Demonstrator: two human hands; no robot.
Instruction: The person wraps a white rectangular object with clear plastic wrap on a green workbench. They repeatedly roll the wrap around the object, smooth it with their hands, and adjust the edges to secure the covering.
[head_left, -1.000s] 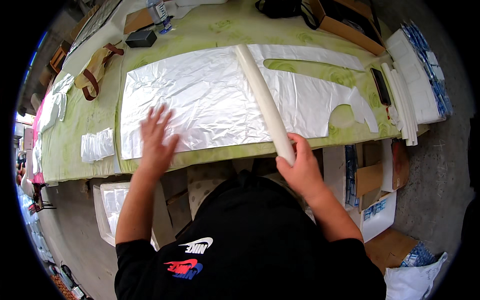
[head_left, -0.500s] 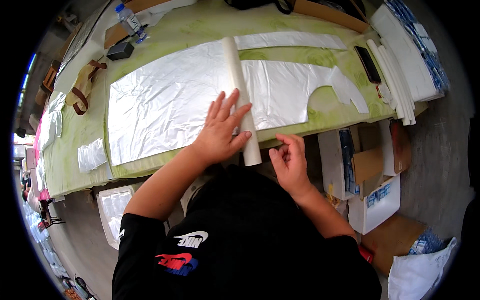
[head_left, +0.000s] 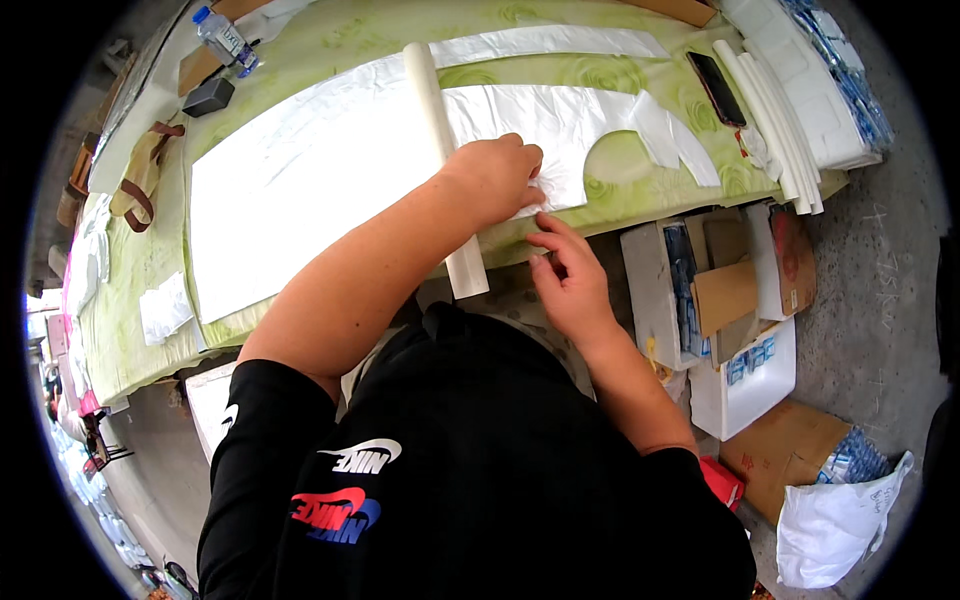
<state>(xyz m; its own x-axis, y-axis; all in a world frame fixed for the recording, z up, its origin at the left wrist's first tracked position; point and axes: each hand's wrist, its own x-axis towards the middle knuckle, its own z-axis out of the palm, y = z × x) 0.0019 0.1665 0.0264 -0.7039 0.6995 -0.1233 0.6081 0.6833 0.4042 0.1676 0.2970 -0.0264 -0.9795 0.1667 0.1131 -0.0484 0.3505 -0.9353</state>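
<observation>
Taking directions from the left hand (head_left: pixel 497 178), a white plastic sheet (head_left: pixel 300 190) lies spread on the green-covered table (head_left: pixel 375 38). A pale roll (head_left: pixel 430 105) lies across it from 11 to 6 o'clock, its near end past the table edge. The left arm crosses over the roll; that hand's fingers are curled down at the sheet's near edge, and whether they pinch it I cannot tell. At 5 o'clock, the right hand (head_left: pixel 572 288) has loosely bent, parted fingers, gripping nothing visible. A phone (head_left: pixel 717 88) lies at 2 o'clock, a bottle (head_left: pixel 227 42) at 10.
</observation>
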